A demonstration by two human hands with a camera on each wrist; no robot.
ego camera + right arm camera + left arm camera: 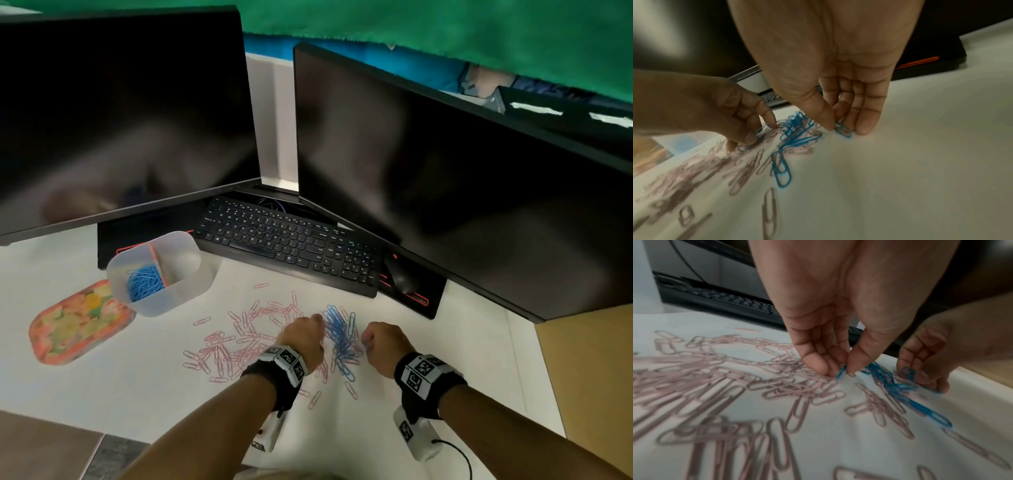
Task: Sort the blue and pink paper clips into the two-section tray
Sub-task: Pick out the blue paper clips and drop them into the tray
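Note:
A loose pile of blue paper clips [340, 339] lies on the white desk between my hands, with pink paper clips [236, 339] spread out to its left. My left hand [838, 369] pinches one blue clip [841, 372] between thumb and fingers at the pile's left edge. My right hand [840, 126] pinches another blue clip [843, 131] against the desk at the pile's right edge. The translucent two-section tray [191, 274] stands far left of the hands. Its left section holds blue clips [145, 282]; the right section looks empty.
A floral tin lid [78, 322] lies left of the tray. A black keyboard [291, 246] and mouse [400, 277] sit behind the clips, under two dark monitors [445, 171]. The white desk's right edge meets a brown surface [589, 377].

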